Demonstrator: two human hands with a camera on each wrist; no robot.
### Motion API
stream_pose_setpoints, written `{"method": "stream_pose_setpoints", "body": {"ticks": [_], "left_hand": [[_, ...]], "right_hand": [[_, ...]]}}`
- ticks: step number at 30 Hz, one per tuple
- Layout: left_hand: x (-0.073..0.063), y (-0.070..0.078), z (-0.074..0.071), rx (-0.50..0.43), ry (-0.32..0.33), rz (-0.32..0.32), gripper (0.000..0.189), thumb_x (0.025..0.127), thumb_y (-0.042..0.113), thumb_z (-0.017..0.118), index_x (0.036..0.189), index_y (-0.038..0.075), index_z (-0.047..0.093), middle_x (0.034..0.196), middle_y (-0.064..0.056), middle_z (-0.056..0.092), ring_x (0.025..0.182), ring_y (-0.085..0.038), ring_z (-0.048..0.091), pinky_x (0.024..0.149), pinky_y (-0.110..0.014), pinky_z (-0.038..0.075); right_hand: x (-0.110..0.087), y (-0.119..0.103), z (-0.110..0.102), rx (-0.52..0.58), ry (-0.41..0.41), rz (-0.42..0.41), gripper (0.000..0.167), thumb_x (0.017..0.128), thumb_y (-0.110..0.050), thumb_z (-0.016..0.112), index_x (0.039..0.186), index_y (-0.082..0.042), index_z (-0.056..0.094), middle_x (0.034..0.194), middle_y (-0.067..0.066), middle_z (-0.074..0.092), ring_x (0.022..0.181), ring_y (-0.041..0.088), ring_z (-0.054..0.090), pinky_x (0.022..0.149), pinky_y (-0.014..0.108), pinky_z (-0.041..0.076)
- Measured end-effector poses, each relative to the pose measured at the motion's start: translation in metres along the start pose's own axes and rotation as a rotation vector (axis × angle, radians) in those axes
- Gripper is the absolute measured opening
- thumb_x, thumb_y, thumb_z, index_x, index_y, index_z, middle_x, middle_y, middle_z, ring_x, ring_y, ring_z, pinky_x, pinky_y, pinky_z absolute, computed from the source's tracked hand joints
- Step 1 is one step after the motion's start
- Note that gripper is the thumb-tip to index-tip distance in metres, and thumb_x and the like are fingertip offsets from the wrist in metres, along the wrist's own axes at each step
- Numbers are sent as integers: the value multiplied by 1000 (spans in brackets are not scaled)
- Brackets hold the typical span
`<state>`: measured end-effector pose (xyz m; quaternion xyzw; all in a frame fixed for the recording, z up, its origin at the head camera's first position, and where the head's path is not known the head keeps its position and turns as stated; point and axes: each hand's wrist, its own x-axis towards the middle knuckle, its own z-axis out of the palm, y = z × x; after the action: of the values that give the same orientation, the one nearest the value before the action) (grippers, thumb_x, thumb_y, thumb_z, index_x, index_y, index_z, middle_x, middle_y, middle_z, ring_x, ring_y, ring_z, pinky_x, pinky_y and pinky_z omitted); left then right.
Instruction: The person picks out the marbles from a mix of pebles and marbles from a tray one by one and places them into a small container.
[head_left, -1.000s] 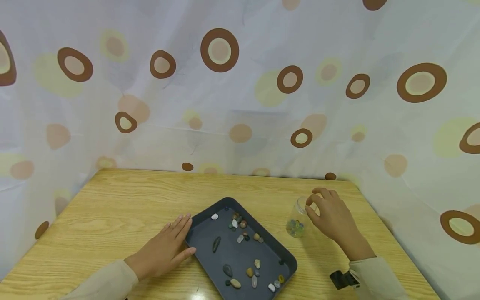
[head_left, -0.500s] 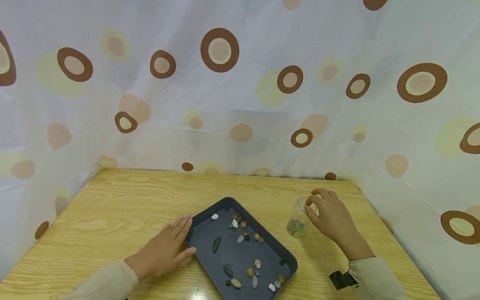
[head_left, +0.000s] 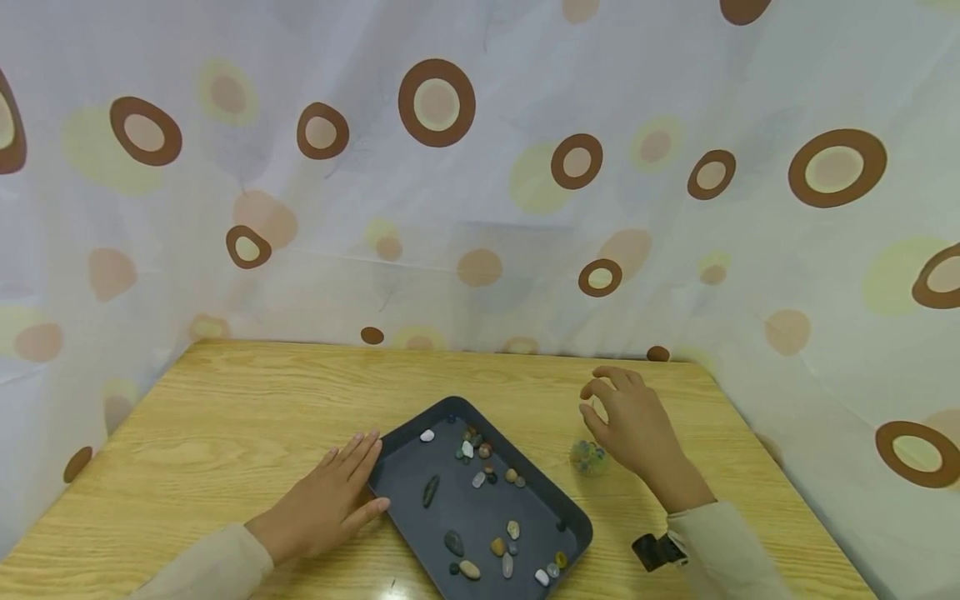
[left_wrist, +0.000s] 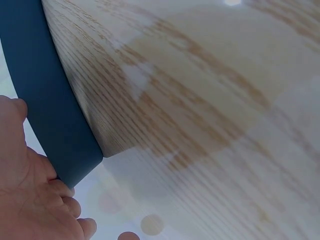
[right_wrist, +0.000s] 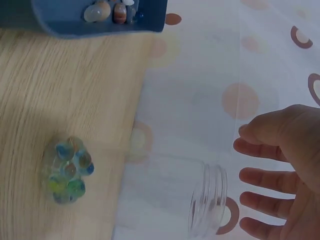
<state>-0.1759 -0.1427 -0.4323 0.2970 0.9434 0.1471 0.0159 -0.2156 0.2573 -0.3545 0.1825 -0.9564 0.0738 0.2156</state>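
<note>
My left hand (head_left: 322,500) lies with straight fingers against the left edge of a dark tray (head_left: 416,525). In the left wrist view its fingers (left_wrist: 60,195) touch the tray's outer wall (left_wrist: 50,90). A clear jar (right_wrist: 207,200) stands upright on the table to the right of the tray, with several glass marbles (right_wrist: 70,170) at its bottom. Over the jar's mouth hovers my right hand (head_left: 637,425), thumb and forefinger close together and the other fingers loosely extended. Nothing shows between them, and the hand is apart from the rim. Partly, it hides the jar in the head view.
Scattered over the tray are several small stones, among them a dark oblong stone (head_left: 431,491), a grey stone (head_left: 454,542) and a white stone (head_left: 427,435). The wooden table (head_left: 262,408) ends at a patterned curtain (head_left: 480,192) at the back and sides.
My right hand has shifted left and slightly up, from beside the jar's rim to over its mouth. The left hand and the tray hold their place.
</note>
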Motion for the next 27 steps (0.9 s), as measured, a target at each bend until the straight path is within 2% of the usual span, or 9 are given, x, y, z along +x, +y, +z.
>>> {"method": "stream_pose_setpoints", "body": {"ticks": [8,13,18,27], "left_hand": [[0,0,1,-6,5,2,78,99,55,37,150,-3,24,158,-17,17,145,-36,16,114,-57,20],[1,0,0,-3,4,2,78,99,55,37,150,-3,24,158,-17,18,145,-36,16,114,-57,20],[1,0,0,-8,-1,2,78,99,55,36,150,-3,24,158,-18,18,145,-36,17,114,-57,20],[0,1,-1,-9,4,1,78,99,55,36,149,-3,25,157,-18,19,145,-36,17,114,-57,21]], "right_hand": [[26,-34,16,21,-13,-61,19,87,-21,70,102,-10,70,125,17,57,115,40,51,81,55,50],[40,-56,26,63,-78,-82,22,90,-23,68,109,-11,70,131,16,55,120,37,49,85,55,49],[50,-74,42,112,-137,-104,21,91,-23,67,109,-13,71,135,14,53,123,36,48,88,56,48],[59,-95,74,116,-250,-94,25,93,-26,65,115,-17,68,140,13,47,126,36,44,89,54,48]]}}
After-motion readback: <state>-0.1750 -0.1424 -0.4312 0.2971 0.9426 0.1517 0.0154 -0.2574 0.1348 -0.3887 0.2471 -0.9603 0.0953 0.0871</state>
